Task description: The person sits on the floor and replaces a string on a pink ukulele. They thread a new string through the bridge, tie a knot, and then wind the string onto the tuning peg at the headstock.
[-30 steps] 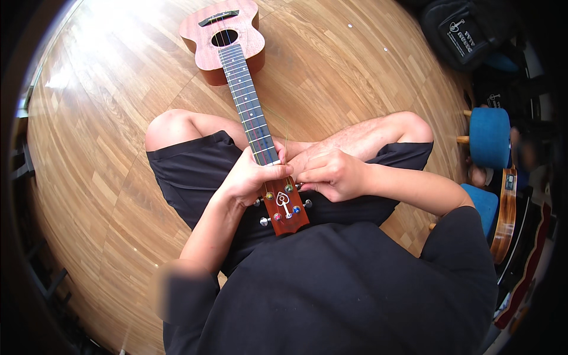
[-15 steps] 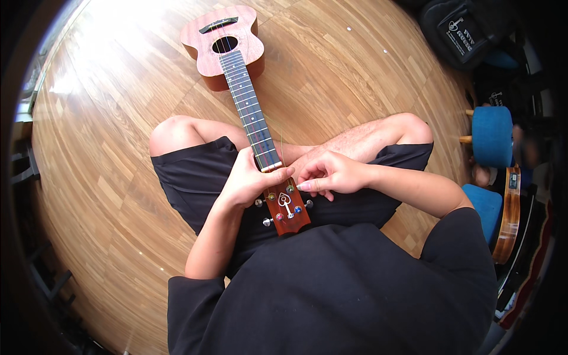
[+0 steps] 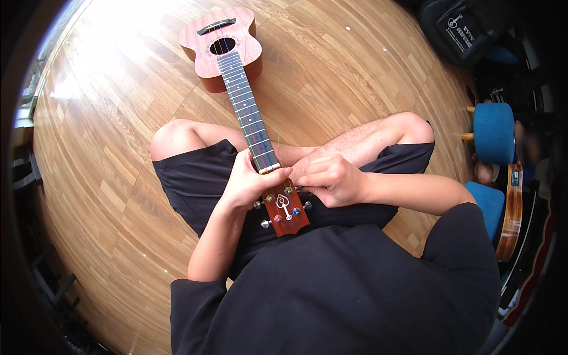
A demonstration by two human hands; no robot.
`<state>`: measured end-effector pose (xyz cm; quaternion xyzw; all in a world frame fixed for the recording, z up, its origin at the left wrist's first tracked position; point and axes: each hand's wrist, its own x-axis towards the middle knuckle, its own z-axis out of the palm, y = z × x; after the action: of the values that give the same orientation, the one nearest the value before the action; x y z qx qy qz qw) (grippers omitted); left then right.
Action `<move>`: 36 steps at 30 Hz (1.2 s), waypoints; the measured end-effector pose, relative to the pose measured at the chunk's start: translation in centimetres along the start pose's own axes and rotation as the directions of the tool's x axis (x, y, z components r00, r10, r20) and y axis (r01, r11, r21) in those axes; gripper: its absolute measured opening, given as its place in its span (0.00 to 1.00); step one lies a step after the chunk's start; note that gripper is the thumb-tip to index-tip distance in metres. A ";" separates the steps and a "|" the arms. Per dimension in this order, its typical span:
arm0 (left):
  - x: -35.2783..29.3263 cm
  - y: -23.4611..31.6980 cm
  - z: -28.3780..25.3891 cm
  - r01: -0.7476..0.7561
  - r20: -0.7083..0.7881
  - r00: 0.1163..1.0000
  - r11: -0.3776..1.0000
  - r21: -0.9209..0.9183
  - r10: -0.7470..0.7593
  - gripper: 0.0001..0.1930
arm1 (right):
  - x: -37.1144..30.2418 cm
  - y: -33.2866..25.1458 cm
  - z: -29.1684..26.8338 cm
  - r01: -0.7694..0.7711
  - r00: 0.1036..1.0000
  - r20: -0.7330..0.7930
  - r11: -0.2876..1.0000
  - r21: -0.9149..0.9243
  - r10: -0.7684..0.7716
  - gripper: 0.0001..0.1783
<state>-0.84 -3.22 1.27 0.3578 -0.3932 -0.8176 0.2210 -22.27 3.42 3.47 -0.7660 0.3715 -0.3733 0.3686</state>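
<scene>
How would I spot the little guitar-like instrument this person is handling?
Start at the wooden floor and find the crossed legs of the seated person. The ukulele lies over them, its reddish body out on the floor and its headstock between the left hand and right hand. Unlike the other instrument at the right edge, it has coloured tuning posts.

Loose black long-sleeved top (image 3: 355,290), sleeves pushed up above the elbows, forearms bare, black knee-length shorts (image 3: 201,177), knees and lower legs uncovered, left hand (image 3: 248,183) and right hand (image 3: 331,180) ungloved, no rings visible
</scene>
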 end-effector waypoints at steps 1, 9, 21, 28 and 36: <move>0.0 0.0 0.0 -0.004 0.003 1.000 1.000 -0.025 0.004 0.18 | 0.0 -0.2 -0.5 -0.174 0.983 0.084 0.979 0.103 0.165 0.07; -0.1 0.4 0.2 0.001 0.018 1.000 0.997 -0.075 0.000 0.17 | 0.5 -0.1 -2.0 -0.906 0.397 0.670 0.150 0.396 0.627 0.16; -0.3 0.7 0.3 0.025 0.001 1.000 0.999 -0.043 -0.025 0.16 | -0.2 -0.3 -1.8 -0.860 0.503 0.601 0.290 0.420 0.621 0.12; -0.2 0.5 0.3 -0.019 0.003 1.000 0.998 -0.065 0.019 0.16 | 1.0 -1.3 -2.7 -0.875 0.482 0.576 0.386 0.291 0.660 0.17; -0.3 0.6 0.0 0.002 0.018 1.000 0.997 -0.073 -0.001 0.17 | 0.5 -0.6 -1.0 -0.013 0.993 0.119 1.000 0.003 0.012 0.07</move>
<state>-0.62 -3.39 1.81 0.3425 -0.3647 -0.8347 0.2300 -22.65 2.99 4.61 -0.7838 0.3528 -0.3255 0.3940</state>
